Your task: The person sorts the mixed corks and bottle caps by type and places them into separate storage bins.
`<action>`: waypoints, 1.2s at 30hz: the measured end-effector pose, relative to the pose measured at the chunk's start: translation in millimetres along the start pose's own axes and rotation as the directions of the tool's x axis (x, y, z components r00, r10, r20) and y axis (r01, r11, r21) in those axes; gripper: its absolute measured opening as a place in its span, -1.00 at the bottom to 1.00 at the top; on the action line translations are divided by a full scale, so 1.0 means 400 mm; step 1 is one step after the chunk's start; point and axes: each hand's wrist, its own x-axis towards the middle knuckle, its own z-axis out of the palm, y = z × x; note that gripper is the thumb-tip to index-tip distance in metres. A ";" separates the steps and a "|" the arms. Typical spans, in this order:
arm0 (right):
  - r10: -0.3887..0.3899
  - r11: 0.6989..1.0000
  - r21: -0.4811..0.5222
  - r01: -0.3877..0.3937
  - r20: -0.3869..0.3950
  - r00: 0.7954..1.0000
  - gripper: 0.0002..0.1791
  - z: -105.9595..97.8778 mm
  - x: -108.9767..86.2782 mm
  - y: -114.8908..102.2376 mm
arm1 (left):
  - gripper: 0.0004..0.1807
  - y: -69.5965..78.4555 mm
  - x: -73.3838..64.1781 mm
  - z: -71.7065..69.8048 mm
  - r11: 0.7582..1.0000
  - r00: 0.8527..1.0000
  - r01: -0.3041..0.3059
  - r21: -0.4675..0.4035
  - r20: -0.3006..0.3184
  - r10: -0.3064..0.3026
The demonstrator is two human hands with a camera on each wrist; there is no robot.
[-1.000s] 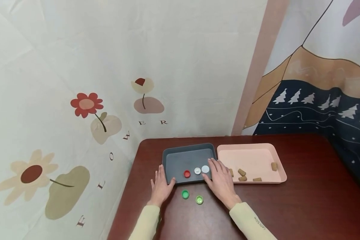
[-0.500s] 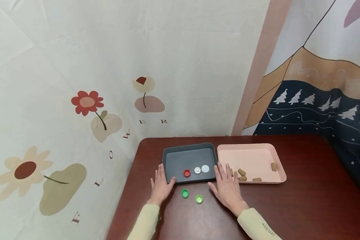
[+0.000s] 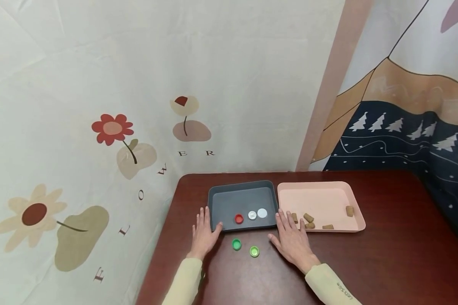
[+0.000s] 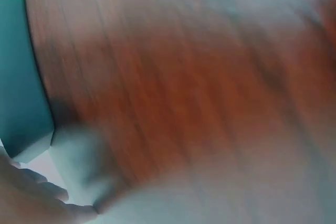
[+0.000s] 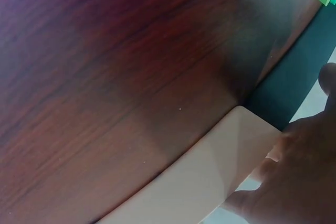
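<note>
My left hand (image 3: 205, 236), fingers straight, lies at the left front corner of the dark grey tray (image 3: 236, 198). Its thumb reaches to the tray's front edge. On the other side, my right hand (image 3: 293, 242) spreads its fingers where the grey tray meets the pink tray (image 3: 320, 195), overlapping the pink tray's left front corner. Neither hand grips anything. Inside the grey tray sit a red bottle cap (image 3: 238, 218), a white cap (image 3: 252, 215) and a flat white disc (image 3: 262, 213). On the table between the hands are a green cap (image 3: 236, 244) and a light green cap (image 3: 254, 251).
Several corks lie in the pink tray, among them one cork (image 3: 350, 211) at its right side and another cork (image 3: 328, 227) along the front. The reddish-brown table (image 3: 397, 254) backs onto a printed cloth (image 3: 252, 84).
My right hand has shifted right and slightly toward me, from over the grey tray's right front corner to the pink tray's corner. The left hand has stayed in place.
</note>
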 end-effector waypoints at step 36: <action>0.002 1.000 0.021 -0.002 -0.021 1.000 -0.16 0.002 -0.002 -0.001 | -0.57 0.058 -0.149 0.034 0.667 0.619 -0.701 0.254 -0.248 0.745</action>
